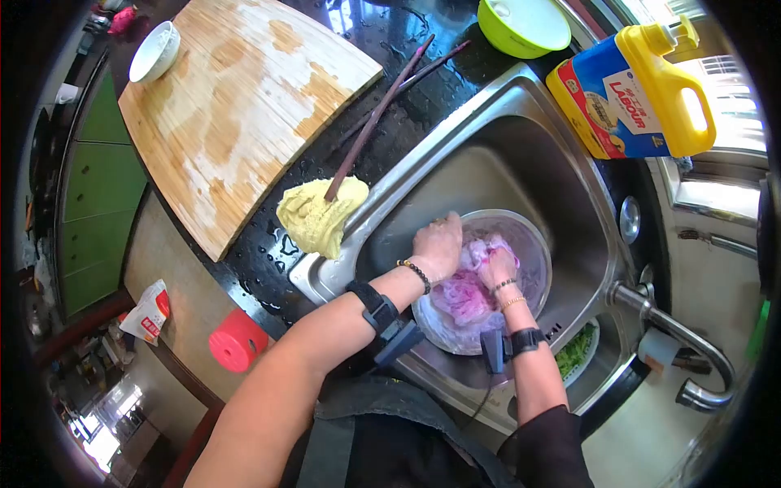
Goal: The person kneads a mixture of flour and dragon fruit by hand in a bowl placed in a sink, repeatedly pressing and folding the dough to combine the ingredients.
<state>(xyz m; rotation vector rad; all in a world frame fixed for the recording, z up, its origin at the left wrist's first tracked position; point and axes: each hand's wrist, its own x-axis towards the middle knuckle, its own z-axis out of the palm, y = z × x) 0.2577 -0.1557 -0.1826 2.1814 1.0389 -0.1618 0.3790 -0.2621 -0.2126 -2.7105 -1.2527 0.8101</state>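
A round basin [537,244] of water stands in the steel sink, with a wet pink and white cloth [468,297] bunched inside it. My right hand [499,268] is closed on the upper part of this cloth, over the water. At the basin's left rim is my left hand [439,246], its fingers curled; they seem to hold the rim, though the fingertips are partly hidden. Both wrists carry beaded bracelets and dark strapped devices.
Left of the sink [561,122] lie a wooden board [236,98] bearing a white bowl [154,54], a crumpled yellow lump [321,215] and dark sticks [378,118]. A green bowl [525,28] and yellow jug [634,93] stand behind. The faucet [675,325] is right, near leafy greens [573,354].
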